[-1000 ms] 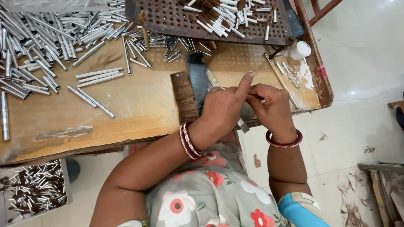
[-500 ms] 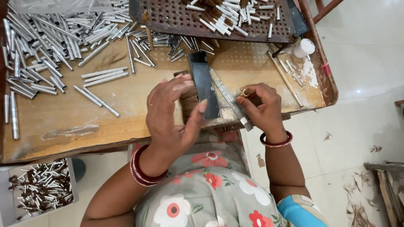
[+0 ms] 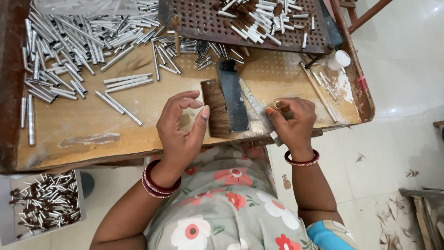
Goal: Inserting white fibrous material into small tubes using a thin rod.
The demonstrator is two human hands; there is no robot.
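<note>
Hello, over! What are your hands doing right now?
Left hand open, empty, hovering beside brown bristle bundle. Right hand pinching small metal ring. Nothing blocking.

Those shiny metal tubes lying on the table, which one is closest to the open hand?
The slanted tube at the loose group's lower right end. It lies nearest the left hand; the others lie farther up and left.

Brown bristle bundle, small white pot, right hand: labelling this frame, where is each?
Brown bristle bundle (image 3: pixel 216 107): head view, mid-bristles.
Small white pot (image 3: pixel 342 59): head view, its lid.
Right hand (image 3: pixel 292 124): head view, back of hand.
</note>
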